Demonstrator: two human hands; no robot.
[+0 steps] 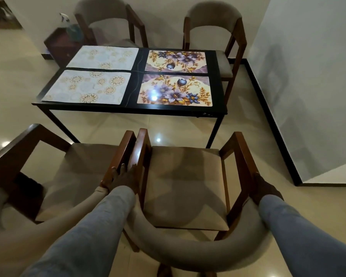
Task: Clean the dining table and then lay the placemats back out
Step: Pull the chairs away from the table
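Placemats, four, lie flat on the black bench (128, 108) in two rows of two, near one another and none overlapping. Left pair: pale mat with gold medallions, far (103, 57), and pale mat with gold medallions, near (87, 87). Right pair: purple floral mat, far (175, 61), and purple floral mat, near (175, 90), the latter carrying a bright glare spot. A thin wavy line runs down the bench between the two pairs. Far side, left to right: dark side cabinet (62, 45) with a blurred object on top, first far armchair (110, 23), second far armchair (214, 27). Near side, pulled well back from the bench: left near armchair (54, 172) just beside right near armchair (186, 182), their wooden armrests almost touching. Left hand (124, 175), in a grey sleeve, rests with fingers extended along the right near armchair's left armrest, grip loose and flat. Right hand (265, 186) wraps the same chair's right armrest, fingers curled over the wood. Glossy tiled floor (14, 80) all round; white wall (308, 76) with dark skirting at right.
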